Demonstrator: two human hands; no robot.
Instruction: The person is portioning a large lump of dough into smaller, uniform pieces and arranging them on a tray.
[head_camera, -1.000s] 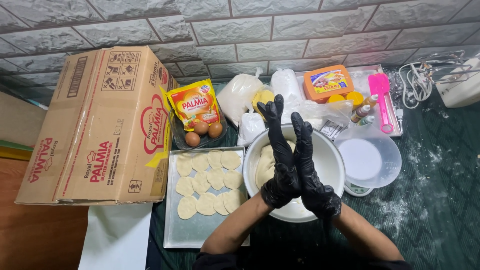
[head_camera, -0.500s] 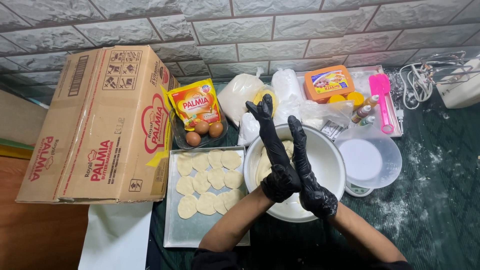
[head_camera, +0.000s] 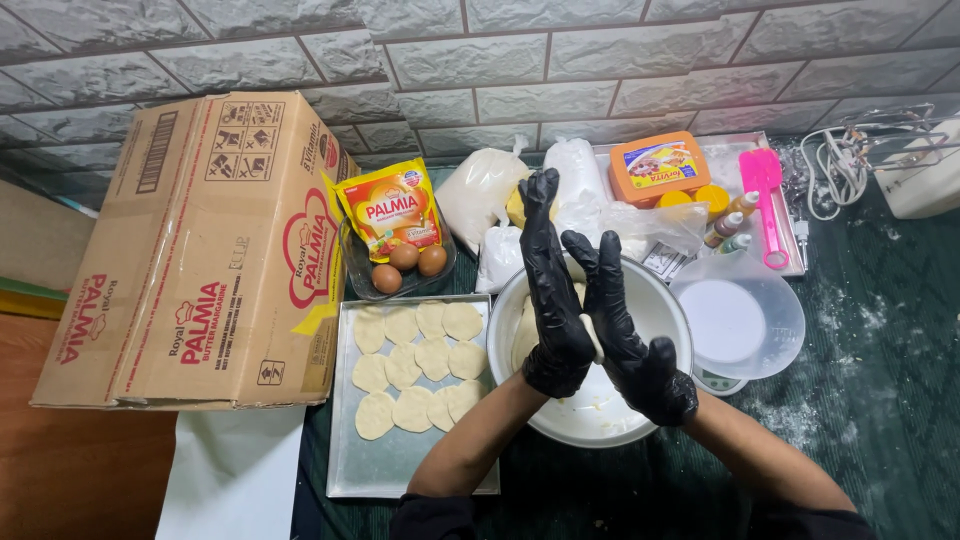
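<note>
White bowl (head_camera: 655, 310), landmark: round, smooth, pale dough mass lying inside, on a dark green worktop (head_camera: 880, 400) dusted with flour. Above the bowl, left hand (head_camera: 552, 290) and right hand (head_camera: 625, 325), both in glossy black gloves, palms pressed flat together, fingers straight and pointing away; grip closed on a small dough piece (head_camera: 596, 338), only a pale edge of it showing between the palms. Change since half a second ago: left hand has slid forward past the right, a rolling or flattening stroke, so the piece is judged part-shaped and not yet laid down. Left of the bowl: metal tray (head_camera: 400, 470), rectangular, matte, carrying about a dozen dough discs (head_camera: 415, 355), thin, pale, uneven-edged, in rough rows; near end of tray bare. Behind the tray: dish with three brown eggs (head_camera: 405, 265) and a yellow foil pouch (head_camera: 390, 210). Far left of the bowl: large cardboard carton (head_camera: 190, 250). Right of the bowl, touching: clear plastic bowl (head_camera: 745, 315) on a scale. Behind the bowl: white flour bags (head_camera: 480, 185), orange tub (head_camera: 660, 165), pink spatula (head_camera: 765, 195)
</note>
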